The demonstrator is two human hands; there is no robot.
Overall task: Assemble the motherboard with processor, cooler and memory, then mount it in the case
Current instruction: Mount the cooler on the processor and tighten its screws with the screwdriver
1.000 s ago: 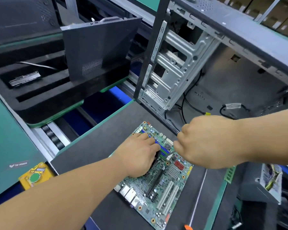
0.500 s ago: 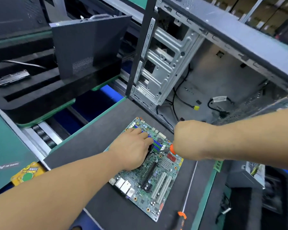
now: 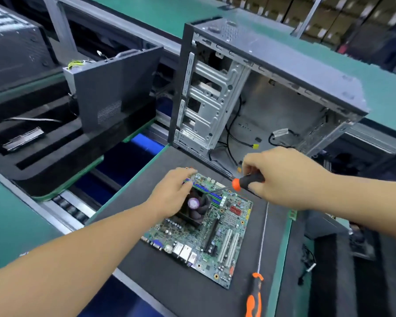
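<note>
- Motherboard [image 3: 224,236], a green rectangular circuit board, lies flat on the dark grey foam mat [image 3: 146,259]; it serves as the landmark for every position below.
- Cooler [image 3: 196,208], a black square fan unit with a purple hub label, sits on the far-left part of the motherboard, beside the blue memory slots [image 3: 212,194].
- Left hand [image 3: 173,194] rests on the cooler's far-left edge, fingers curved over it and pressing down.
- Right hand [image 3: 281,177] hovers above the motherboard's far-right corner, fingers curled round the black-and-orange screwdriver [image 3: 245,180].
- Long axis of the screwdriver slopes down and left from the right hand; its shaft points toward the cooler's far-right corner. Tip contact cannot be told.
- Judgement: the next move depends on setting the tip upright over a cooler screw; the right hand is the nearer hand.
- Open grey steel computer case [image 3: 284,106] stands beyond the motherboard's far edge.
- Second orange-handled tool [image 3: 254,298] lies near the motherboard's near-right corner.
</note>
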